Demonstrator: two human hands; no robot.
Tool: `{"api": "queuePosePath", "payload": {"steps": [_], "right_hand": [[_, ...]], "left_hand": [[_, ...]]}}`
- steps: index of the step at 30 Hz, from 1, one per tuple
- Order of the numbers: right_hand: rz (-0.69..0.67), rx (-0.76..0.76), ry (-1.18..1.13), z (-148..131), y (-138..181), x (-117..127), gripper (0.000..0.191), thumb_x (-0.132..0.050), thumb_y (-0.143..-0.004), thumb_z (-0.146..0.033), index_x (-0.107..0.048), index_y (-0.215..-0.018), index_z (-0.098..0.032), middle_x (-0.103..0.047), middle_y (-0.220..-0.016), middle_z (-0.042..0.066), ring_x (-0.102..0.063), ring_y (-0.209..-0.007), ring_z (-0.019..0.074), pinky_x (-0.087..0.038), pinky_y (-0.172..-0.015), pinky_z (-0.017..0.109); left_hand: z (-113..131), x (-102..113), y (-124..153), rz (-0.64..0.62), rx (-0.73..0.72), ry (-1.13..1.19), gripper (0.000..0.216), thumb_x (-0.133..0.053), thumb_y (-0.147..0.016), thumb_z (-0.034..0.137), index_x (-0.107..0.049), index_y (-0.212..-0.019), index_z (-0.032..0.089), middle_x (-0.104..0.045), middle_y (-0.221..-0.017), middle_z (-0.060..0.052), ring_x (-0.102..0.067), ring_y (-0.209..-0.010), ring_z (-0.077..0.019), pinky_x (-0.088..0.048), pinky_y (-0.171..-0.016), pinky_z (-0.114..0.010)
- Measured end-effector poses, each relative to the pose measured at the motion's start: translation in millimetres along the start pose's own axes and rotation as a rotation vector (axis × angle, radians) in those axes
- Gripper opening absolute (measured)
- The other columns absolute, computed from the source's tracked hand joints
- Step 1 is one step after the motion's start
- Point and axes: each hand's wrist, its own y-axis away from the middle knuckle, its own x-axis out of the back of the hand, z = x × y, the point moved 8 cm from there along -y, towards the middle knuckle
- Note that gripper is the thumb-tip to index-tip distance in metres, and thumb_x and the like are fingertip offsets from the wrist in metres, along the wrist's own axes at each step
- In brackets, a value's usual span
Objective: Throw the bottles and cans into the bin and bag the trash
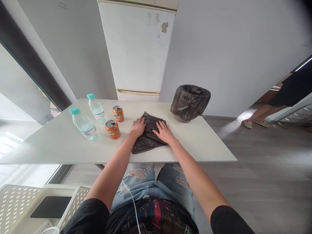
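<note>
A black plastic bag (151, 136) lies spread flat on the white table (195, 143), close to its front edge. My left hand (138, 127) rests on the bag's left side, fingers stretched forward. On the bag's right side lies my right hand (163, 131), palm down with its fingers spread. Left of the bag stand two orange drink cans, a nearer can (112, 130) and a farther can (118, 113). Beyond them are two clear bottles with turquoise caps, one nearer (85, 125) and one farther (96, 110).
A bin (190, 103) lined with a black bag stands at the table's back right. Behind the table is a white fridge (138, 48). A white crate (21, 201) sits below at the left. Another person's legs (264, 113) show at far right.
</note>
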Motion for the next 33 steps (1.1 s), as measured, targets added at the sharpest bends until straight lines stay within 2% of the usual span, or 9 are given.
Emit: {"api": "queuePosePath", "payload": {"steps": [8,11,13,14,16,18,22,26,33], "right_hand": [[0.015,0.002,0.003,-2,0,1,0.081,-0.030,-0.109,-0.066,-0.031,-0.170,-0.013,-0.019,-0.179,0.014,-0.013,-0.167,0.0306,-0.010,-0.134,0.056],[0.165,0.077,-0.037,-9,6,19,0.072,-0.029,-0.111,-0.057,-0.032,-0.170,-0.016,-0.020,-0.179,0.012,-0.013,-0.168,0.0294,-0.007,-0.134,0.060],[0.273,0.182,-0.070,-18,11,31,0.065,-0.027,-0.112,-0.048,-0.037,-0.168,-0.017,-0.024,-0.178,0.010,-0.014,-0.167,0.0262,-0.007,-0.135,0.056],[0.280,0.230,-0.087,-22,12,32,0.063,-0.027,-0.112,-0.044,-0.039,-0.167,-0.017,-0.026,-0.177,0.010,-0.016,-0.167,0.0249,-0.010,-0.136,0.053],[0.201,0.285,-0.114,-27,12,25,0.062,-0.029,-0.111,-0.041,-0.039,-0.167,-0.016,-0.030,-0.176,0.010,-0.020,-0.166,0.0245,-0.016,-0.135,0.051],[0.095,0.275,-0.114,-28,10,13,0.065,-0.032,-0.110,-0.041,-0.034,-0.169,-0.014,-0.030,-0.176,0.012,-0.021,-0.166,0.0263,-0.018,-0.135,0.052],[0.008,0.232,-0.055,-26,7,-2,0.069,-0.029,-0.110,-0.044,-0.026,-0.171,-0.011,-0.024,-0.178,0.012,-0.019,-0.167,0.0265,-0.014,-0.136,0.053],[-0.013,0.232,-0.021,-24,5,-6,0.070,-0.029,-0.109,-0.044,-0.025,-0.172,-0.014,-0.022,-0.178,0.008,-0.018,-0.167,0.0252,-0.013,-0.136,0.051],[-0.018,0.230,-0.009,-24,5,-6,0.071,-0.030,-0.107,-0.043,-0.026,-0.172,-0.014,-0.022,-0.178,0.007,-0.019,-0.167,0.0247,-0.012,-0.136,0.050]], "left_hand": [[5,13,3,0.046,-0.022,-0.006,0.059,-0.037,-0.108,0.028,-0.038,-0.165,0.015,-0.037,-0.172,-0.019,-0.035,-0.159,-0.0362,-0.032,-0.127,-0.060],[17,31,6,0.132,-0.069,0.003,0.057,-0.033,-0.106,0.020,-0.045,-0.161,0.014,-0.039,-0.171,-0.016,-0.033,-0.161,-0.0308,-0.025,-0.132,-0.056],[31,42,11,0.224,-0.147,0.030,0.055,-0.030,-0.105,0.017,-0.052,-0.156,0.014,-0.045,-0.169,-0.013,-0.036,-0.160,-0.0264,-0.022,-0.135,-0.050],[40,44,14,0.246,-0.205,0.045,0.055,-0.030,-0.105,0.017,-0.055,-0.153,0.015,-0.047,-0.167,-0.012,-0.037,-0.159,-0.0251,-0.022,-0.135,-0.048],[57,37,20,0.200,-0.321,0.055,0.054,-0.032,-0.105,0.021,-0.056,-0.153,0.016,-0.050,-0.166,-0.010,-0.039,-0.158,-0.0249,-0.023,-0.134,-0.048],[66,20,25,0.077,-0.376,0.033,0.056,-0.031,-0.108,0.027,-0.050,-0.159,0.017,-0.048,-0.167,-0.011,-0.038,-0.159,-0.0279,-0.026,-0.133,-0.052],[60,-6,28,-0.080,-0.312,-0.031,0.062,-0.027,-0.111,0.037,-0.033,-0.169,0.016,-0.038,-0.173,-0.014,-0.032,-0.161,-0.0353,-0.027,-0.130,-0.061],[54,-11,27,-0.088,-0.278,-0.081,0.063,-0.028,-0.110,0.038,-0.032,-0.169,0.015,-0.032,-0.175,-0.013,-0.028,-0.163,-0.0364,-0.024,-0.131,-0.062],[56,-13,27,-0.080,-0.273,-0.092,0.064,-0.028,-0.110,0.037,-0.033,-0.170,0.015,-0.032,-0.175,-0.013,-0.027,-0.163,-0.0367,-0.024,-0.130,-0.063]]}}
